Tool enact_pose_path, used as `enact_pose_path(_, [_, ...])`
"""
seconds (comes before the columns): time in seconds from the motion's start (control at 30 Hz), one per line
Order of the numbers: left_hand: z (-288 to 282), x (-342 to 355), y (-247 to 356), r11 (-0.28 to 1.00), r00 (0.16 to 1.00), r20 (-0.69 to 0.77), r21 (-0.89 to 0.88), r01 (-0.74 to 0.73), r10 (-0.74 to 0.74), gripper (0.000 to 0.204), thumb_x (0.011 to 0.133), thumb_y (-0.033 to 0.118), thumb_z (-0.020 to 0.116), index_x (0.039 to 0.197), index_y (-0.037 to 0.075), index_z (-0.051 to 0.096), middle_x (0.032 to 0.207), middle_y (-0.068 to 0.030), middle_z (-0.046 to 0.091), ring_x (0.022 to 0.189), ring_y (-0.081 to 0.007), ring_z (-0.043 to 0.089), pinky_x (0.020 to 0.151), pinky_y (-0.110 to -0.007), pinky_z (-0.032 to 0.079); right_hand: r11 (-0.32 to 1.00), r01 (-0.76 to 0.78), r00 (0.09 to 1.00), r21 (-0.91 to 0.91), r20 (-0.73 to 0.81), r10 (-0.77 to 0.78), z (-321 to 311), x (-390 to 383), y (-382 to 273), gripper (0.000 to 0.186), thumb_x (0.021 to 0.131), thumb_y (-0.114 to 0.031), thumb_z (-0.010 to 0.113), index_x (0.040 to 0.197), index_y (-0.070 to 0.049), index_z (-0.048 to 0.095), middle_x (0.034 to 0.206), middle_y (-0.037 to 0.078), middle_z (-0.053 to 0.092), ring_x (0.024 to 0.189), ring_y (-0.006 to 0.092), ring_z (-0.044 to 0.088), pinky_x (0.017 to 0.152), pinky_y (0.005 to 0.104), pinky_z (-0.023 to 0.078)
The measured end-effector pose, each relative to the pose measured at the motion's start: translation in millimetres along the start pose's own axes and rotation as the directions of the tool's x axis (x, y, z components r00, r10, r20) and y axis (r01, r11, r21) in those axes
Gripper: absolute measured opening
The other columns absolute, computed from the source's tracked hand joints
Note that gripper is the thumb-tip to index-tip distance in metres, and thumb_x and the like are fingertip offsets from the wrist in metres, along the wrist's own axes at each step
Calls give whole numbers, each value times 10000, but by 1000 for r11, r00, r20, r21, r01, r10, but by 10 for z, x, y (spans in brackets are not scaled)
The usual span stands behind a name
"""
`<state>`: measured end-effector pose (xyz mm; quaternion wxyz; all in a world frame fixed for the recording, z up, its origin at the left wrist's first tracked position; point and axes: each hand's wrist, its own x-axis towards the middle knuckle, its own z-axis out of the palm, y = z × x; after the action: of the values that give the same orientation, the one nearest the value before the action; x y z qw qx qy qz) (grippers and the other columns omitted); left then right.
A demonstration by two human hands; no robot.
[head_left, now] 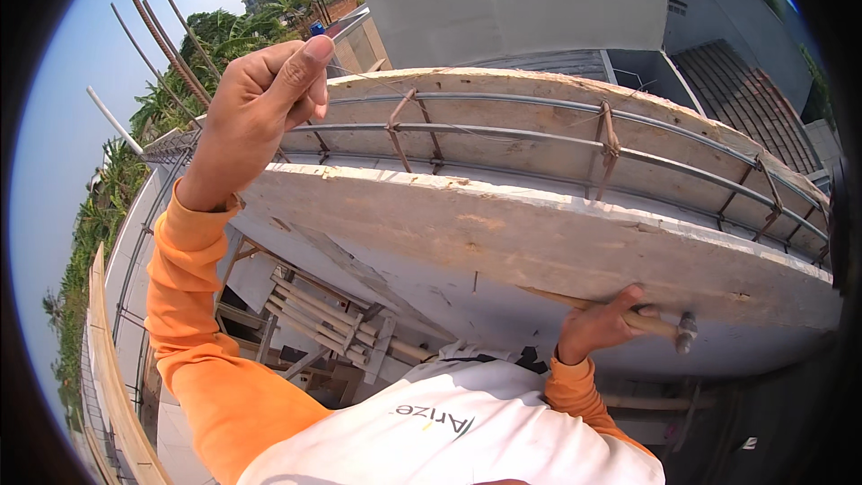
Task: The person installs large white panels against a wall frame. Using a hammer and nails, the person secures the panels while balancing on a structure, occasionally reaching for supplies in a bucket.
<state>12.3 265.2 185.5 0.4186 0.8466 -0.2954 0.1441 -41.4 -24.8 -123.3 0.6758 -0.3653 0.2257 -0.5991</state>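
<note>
My left hand (274, 85) is raised at upper left, its thumb and fingers closed on what looks like a thin wire (366, 81), which runs toward the rebar cage (503, 130) between two concrete-stained board edges. My right hand (597, 328) grips a hammer (664, 328) by its wooden handle at lower right, head outward, against the face of the nearer board (530, 233). Steel bars with bent stirrups lie along the channel behind that board, below and right of my left hand.
Upright rebar (162, 45) and a white pipe (112, 117) stand at upper left, with trees beyond. Below are bundled poles (314, 314) and timber framing. A long plank (117, 368) runs down the left edge. A grey wall (512, 0) and corrugated roofing (745, 99) lie behind.
</note>
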Motion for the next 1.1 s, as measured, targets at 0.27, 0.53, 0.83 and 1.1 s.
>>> enact_pose_path(0.27, [2,182,-172,726,926,-371,-655,-210,-67,344,1048,375,547,901,65,575,676,38,355,598,-96,344,734,-300,435,997,75,997,-20,9,-75,-6,22,52,507,919,-391,769,1048,-71,397,928,12,442,847,127,421,784,280,394])
enact_pose_path(0.53, [-399,780,-439,924,959,-266,-334,-185,96,220,964,226,725,901,83,570,769,42,489,753,-61,496,705,-307,449,996,92,996,-20,4,-92,32,-9,1,492,923,-388,765,1014,-80,392,871,-6,402,805,114,396,747,259,364])
enact_pose_path(0.83, [-535,813,-271,982,958,-248,85,170,-144,218,1100,244,381,1081,35,442,994,-87,541,876,-179,631,960,-401,575,998,61,997,-35,-44,-62,91,-26,-12,523,924,-400,762,1068,-57,394,913,15,434,828,129,432,770,270,401])
enact_pose_path(1.1, [-334,526,292,998,993,-97,-6,62,-63,386,1103,235,389,1418,17,436,968,-83,659,751,-115,678,714,-234,597,997,81,997,12,-1,-81,11,15,40,537,907,-375,786,1096,-53,399,947,30,470,862,137,462,802,278,433])
